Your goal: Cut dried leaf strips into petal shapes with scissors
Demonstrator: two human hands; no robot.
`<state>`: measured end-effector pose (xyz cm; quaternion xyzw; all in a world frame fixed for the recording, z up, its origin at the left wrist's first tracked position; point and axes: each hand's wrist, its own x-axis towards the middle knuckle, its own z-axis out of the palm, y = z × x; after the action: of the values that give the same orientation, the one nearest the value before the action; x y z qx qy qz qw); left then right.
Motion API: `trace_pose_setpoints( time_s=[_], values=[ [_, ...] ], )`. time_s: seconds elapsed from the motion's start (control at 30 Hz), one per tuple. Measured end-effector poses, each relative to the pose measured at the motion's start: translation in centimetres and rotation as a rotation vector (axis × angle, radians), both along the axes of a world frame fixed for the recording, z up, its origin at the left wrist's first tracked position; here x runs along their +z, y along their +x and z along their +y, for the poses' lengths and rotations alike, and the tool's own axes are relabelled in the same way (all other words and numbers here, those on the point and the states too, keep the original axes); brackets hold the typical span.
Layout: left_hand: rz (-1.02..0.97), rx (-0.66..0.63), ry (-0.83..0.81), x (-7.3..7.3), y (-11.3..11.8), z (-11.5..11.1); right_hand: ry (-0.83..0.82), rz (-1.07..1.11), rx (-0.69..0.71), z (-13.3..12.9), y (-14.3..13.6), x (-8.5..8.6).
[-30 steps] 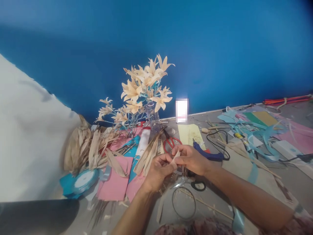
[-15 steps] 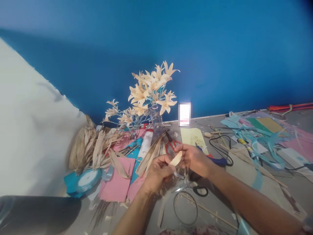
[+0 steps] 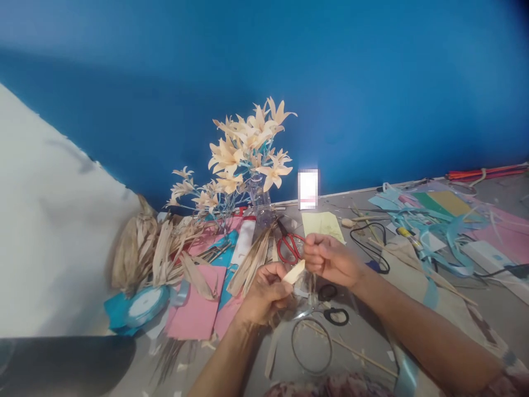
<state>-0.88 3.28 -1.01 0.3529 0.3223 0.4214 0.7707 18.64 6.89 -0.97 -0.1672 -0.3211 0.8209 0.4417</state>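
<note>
My left hand (image 3: 266, 292) pinches a small pale strip of husk (image 3: 295, 272) between thumb and fingers, low in the middle of the head view. Just to its right is my right hand (image 3: 330, 259), its fingers curled together near the strip's upper end; whether it grips anything is too small to tell. Red-handled scissors (image 3: 289, 248) lie just behind the hands. Black-handled scissors (image 3: 336, 316) lie below my right hand, beside a wire ring (image 3: 311, 345).
Pale flowers stand in a clear vase (image 3: 260, 201) near the blue wall. Dried husks (image 3: 134, 248), pink sheets (image 3: 194, 309) and a ribbon roll (image 3: 144, 306) lie left. Yellow paper (image 3: 322, 225), a black cable (image 3: 354, 238) and blue ribbon (image 3: 454, 259) lie right.
My right hand has turned and its fingers have come away from the strip's end. The red scissors show more. The whole view has shifted slightly.
</note>
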Motion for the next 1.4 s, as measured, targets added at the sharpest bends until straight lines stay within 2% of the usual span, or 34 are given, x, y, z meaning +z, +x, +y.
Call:
trace_pose_setpoints(
  time_s=[0.13,0.23,0.3,0.37,0.5,0.63,0.8,0.9,1.03,1.17,1.4],
  values=[
    [0.111,0.078,-0.015,-0.4,0.4,0.0,0.091,-0.174,-0.043,-0.4,-0.7,0.1],
    [0.242,0.140,0.089,-0.4,0.9,-0.1,0.175,-0.369,-0.099,-1.3,-1.8,0.3],
    [0.333,0.204,0.158,-0.5,1.0,-0.2,0.183,-0.472,-0.160,-1.7,-2.2,0.3],
    [0.332,0.217,0.148,-0.6,1.1,-0.2,0.165,-0.518,-0.200,-1.7,-2.4,0.2],
    [0.159,0.112,0.011,-0.9,1.0,-0.1,0.072,-0.401,-0.163,-1.4,-2.3,-0.5],
    [0.070,0.048,-0.057,-0.5,0.9,0.0,-0.049,-0.259,-0.075,-0.6,-1.4,-0.6],
    [0.031,0.046,-0.088,-0.1,0.8,0.0,-0.023,-0.112,-0.132,0.6,0.2,-0.2],
    [0.067,0.055,-0.071,-0.3,1.0,0.0,0.062,-0.175,-0.040,0.2,-0.1,-0.5],
    [0.097,0.048,-0.047,-0.6,1.0,-0.1,0.073,-0.328,-0.024,-1.1,-1.4,-0.7],
    [0.028,-0.006,-0.036,-0.5,0.8,-0.2,-0.006,-0.225,0.038,-0.8,-1.1,-0.4],
    [-0.082,-0.016,-0.077,-0.3,0.5,-0.1,-0.009,-0.042,-0.094,1.1,0.9,-0.1]
  ],
)
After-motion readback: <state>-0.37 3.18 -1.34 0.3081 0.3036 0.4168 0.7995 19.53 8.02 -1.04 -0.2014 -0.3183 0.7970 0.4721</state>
